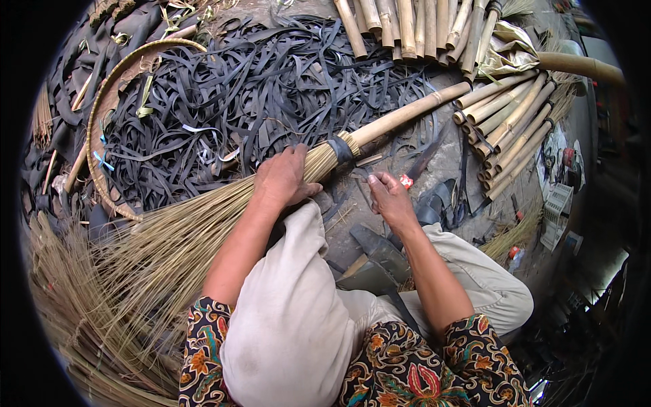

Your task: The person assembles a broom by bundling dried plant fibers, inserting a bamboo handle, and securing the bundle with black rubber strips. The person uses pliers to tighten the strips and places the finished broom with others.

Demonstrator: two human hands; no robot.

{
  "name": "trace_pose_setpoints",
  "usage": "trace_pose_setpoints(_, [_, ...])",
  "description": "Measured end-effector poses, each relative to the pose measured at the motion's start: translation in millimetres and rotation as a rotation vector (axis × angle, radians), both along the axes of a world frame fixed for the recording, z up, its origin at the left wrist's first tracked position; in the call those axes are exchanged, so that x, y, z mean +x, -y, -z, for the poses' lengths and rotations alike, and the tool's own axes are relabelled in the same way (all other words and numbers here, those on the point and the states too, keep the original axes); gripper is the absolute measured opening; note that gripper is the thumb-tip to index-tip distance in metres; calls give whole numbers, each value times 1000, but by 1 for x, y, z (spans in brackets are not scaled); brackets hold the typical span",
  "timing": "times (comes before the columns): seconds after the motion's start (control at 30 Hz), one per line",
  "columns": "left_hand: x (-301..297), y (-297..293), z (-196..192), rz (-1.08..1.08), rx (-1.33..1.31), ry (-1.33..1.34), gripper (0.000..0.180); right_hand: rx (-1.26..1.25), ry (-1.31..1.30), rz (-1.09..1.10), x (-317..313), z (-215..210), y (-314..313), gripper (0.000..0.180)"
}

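A broom (224, 202) with straw-coloured bristles and a bamboo handle (413, 114) lies slantwise in front of me, bristles to the lower left. A black rubber band (341, 149) goes round the bristles where they meet the handle. My left hand (283, 178) is closed over the bristles just below that band, thumb toward my knee. Apart from the broom, my right hand (391, 197) is pinched closed to the right of the band. Something thin and dark shows at its fingertips, too small to name.
Black rubber strips (230, 102) are heaped in and around a round woven tray (108, 115) at the far left. Bamboo poles (420, 27) lie at the back, with bundled bamboo handles (508, 122) to the right. More bristles (74, 298) spread at the near left. Dark rubber pieces (373, 251) lie between my legs.
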State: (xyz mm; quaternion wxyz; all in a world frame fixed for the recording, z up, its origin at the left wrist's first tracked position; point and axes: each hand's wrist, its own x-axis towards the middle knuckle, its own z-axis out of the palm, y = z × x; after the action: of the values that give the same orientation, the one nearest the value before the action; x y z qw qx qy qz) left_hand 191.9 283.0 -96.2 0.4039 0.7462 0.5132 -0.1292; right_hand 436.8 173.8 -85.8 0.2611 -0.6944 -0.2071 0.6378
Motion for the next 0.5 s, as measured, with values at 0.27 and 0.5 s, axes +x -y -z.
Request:
trace_pose_setpoints(0.27, [1,14,6,-27,211,18,75,180,-292,237,-57,-31,-23,22])
trace_pose_setpoints(0.5, [0,14,1,-153,144,37,91,-17,-217,255,-88,5,-30,34])
